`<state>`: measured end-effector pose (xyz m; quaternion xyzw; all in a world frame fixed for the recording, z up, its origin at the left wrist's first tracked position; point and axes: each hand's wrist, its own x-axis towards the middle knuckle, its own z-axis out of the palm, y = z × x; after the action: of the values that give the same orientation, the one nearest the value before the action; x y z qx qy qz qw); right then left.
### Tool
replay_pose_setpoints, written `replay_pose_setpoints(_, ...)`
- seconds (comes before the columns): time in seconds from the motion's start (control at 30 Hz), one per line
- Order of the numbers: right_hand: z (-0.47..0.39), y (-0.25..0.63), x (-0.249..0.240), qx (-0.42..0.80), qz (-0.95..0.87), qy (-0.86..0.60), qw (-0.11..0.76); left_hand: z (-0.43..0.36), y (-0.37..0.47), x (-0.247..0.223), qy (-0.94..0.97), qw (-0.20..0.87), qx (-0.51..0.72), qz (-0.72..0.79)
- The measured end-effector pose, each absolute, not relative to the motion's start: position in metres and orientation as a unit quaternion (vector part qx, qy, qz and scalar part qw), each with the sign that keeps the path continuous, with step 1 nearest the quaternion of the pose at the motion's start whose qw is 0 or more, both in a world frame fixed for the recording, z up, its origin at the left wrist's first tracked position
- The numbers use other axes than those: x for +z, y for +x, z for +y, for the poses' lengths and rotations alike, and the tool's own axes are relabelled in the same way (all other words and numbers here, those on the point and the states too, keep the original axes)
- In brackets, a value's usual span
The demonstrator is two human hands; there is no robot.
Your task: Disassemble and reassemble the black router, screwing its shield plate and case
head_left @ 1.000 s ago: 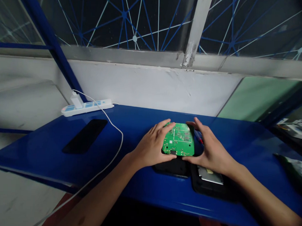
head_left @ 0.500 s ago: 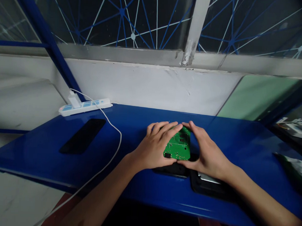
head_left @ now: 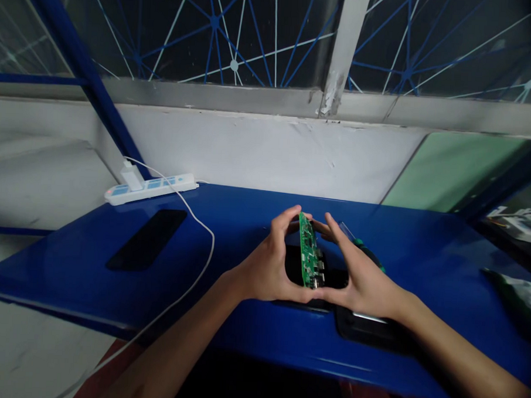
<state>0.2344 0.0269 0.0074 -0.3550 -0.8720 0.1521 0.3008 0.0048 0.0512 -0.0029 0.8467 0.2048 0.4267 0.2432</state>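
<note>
A green circuit board [head_left: 308, 251] stands on edge between my hands, its side with connectors and small parts turned to the right. My left hand [head_left: 274, 261] grips it from the left, thumb at the near end and fingers at the far end. On the right, my right hand [head_left: 359, 270] pinches the same two ends, its thumb meeting the left thumb. Beneath the board lies a black casing [head_left: 293, 262], partly hidden by my hands. A second black piece [head_left: 365, 331] with a silvery strip sits under my right wrist. Behind the right hand lies a green-handled screwdriver [head_left: 369, 252].
A black phone-like slab [head_left: 147, 239] lies on the blue table [head_left: 230, 209] at left. A white cable [head_left: 211, 243] runs from a power strip [head_left: 154, 188] across the table toward me. At the right edge is a crumpled plastic packet [head_left: 518, 298].
The circuit board has turned from showing its flat face to standing on edge, its component side now visible. Both hands shifted their fingers around it. The screwdriver has come into view.
</note>
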Motion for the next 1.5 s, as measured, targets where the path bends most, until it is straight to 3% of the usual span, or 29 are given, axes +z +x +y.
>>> replay_pose_setpoints(0.2,0.029,0.236,0.005,0.13,-0.851,-0.396,0.32,0.054,0.008,-0.002,0.827,0.262,0.459,0.189)
replay_pose_setpoints(0.63,0.039,0.248,0.003,0.051,-0.855,-0.426,0.292,0.06,0.002,-0.005,0.869,0.074,0.406,0.273)
replay_pose_setpoints(1.5,0.036,0.248,0.008,0.001,-0.869,-0.391,0.303,0.058,0.001,-0.006,0.88,0.046,0.376,0.286)
